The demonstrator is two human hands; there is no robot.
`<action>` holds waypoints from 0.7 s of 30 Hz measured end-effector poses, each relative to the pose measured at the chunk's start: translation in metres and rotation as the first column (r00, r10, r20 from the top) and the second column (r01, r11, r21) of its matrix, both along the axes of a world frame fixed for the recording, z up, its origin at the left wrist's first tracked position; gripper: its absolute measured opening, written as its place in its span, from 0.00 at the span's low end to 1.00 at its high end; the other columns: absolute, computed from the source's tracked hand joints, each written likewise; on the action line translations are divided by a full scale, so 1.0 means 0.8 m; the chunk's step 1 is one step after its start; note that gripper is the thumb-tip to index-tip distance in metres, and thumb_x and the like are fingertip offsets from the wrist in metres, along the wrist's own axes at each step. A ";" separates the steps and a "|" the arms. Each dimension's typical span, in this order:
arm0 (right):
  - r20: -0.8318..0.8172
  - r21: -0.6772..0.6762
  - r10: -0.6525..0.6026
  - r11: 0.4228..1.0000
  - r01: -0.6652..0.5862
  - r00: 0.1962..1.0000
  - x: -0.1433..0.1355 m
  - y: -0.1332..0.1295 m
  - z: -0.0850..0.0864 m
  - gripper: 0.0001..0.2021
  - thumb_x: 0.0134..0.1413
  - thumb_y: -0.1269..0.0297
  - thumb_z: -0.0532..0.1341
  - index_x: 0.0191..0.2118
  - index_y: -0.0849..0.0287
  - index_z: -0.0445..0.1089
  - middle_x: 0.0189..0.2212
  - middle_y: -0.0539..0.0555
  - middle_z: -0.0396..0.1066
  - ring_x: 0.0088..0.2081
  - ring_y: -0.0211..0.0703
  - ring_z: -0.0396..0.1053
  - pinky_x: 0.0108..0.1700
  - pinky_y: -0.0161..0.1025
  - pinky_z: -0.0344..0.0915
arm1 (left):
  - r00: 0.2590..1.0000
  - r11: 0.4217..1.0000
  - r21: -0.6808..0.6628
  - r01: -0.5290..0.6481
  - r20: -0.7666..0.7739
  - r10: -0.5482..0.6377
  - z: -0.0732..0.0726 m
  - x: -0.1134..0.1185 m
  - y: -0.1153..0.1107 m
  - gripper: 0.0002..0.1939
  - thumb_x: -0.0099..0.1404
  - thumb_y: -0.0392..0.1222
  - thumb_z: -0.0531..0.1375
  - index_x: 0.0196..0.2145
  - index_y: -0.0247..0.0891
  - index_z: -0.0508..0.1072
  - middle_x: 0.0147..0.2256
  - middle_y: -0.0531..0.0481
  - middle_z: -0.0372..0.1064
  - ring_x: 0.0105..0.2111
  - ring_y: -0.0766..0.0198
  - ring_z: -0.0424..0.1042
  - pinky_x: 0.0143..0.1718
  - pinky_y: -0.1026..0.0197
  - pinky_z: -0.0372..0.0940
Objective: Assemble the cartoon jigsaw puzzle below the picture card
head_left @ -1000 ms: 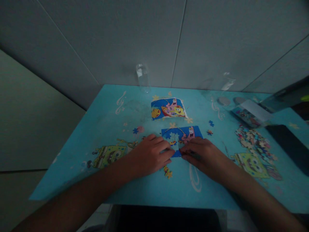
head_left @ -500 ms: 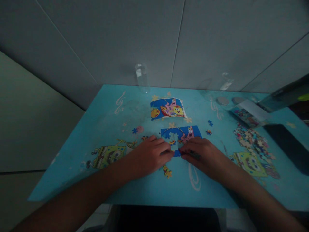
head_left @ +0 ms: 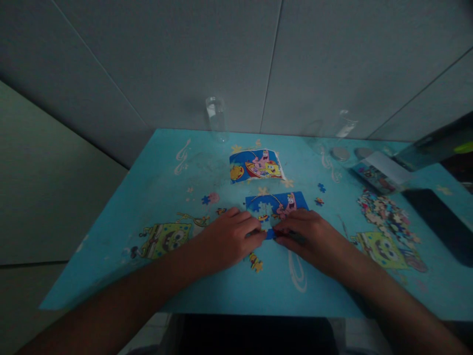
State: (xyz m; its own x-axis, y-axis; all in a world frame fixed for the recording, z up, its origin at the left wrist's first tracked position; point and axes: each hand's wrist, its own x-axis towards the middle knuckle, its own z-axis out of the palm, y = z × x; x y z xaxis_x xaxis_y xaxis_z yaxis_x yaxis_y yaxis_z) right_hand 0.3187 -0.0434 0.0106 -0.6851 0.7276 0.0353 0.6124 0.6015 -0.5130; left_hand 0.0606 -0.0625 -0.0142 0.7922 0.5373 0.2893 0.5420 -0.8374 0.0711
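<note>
A partly assembled blue jigsaw puzzle (head_left: 299, 198) lies flat on the table, with a gap in its middle where the tabletop shows through. At its lower left, my left hand (head_left: 234, 234) has its fingers bent together on the puzzle's edge pieces. My right hand (head_left: 310, 230) pinches the lower edge from the other side. A short blue strip of puzzle (head_left: 270, 234) shows between the fingertips, whose exact contact is partly hidden. Above lies the picture card (head_left: 254, 167) with a matching scene. Loose puzzle pieces (head_left: 255, 263) rest just below my left hand.
A heap of puzzle pieces (head_left: 388, 214) and a dark phone-like slab (head_left: 438, 224) lie at right. Behind them are a clear packet (head_left: 380, 172) and round lids (head_left: 340, 154). A clear jar (head_left: 217, 121) stands by the wall. Single pieces (head_left: 319, 201) lie around the puzzle.
Both hands stay at the puzzle's lower edge, with hardly any movement. The whole view has shifted very slightly.
</note>
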 end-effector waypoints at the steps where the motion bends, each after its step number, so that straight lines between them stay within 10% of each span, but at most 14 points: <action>1: 0.006 0.005 -0.003 1.000 0.003 1.000 -0.001 -0.001 0.000 0.05 0.63 0.64 0.65 0.44 0.52 0.77 0.40 0.53 0.77 0.46 0.47 0.74 0.51 0.48 0.69 | 1.000 1.000 -0.002 -0.002 -0.001 0.002 0.000 0.000 0.000 0.08 0.75 0.39 0.58 0.48 0.40 0.76 0.41 0.48 0.72 0.43 0.58 0.69 0.42 0.54 0.59; 21: 0.003 0.007 -0.011 1.000 0.010 1.000 -0.004 -0.001 -0.005 0.05 0.63 0.66 0.65 0.44 0.53 0.75 0.39 0.52 0.76 0.44 0.48 0.72 0.49 0.47 0.68 | 0.977 0.969 -0.180 -0.171 0.097 0.190 0.000 0.019 -0.005 0.08 0.71 0.46 0.63 0.42 0.39 0.77 0.39 0.49 0.71 0.41 0.56 0.69 0.43 0.52 0.59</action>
State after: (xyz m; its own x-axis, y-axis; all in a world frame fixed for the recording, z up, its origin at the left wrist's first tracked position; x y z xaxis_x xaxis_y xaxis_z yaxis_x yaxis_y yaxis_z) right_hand 0.3155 -0.0440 0.0069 -0.6775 0.7345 0.0380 0.6204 0.5985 -0.5068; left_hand 0.0756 -0.0663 -0.0142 0.6453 0.7172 0.2630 0.6634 -0.6969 0.2726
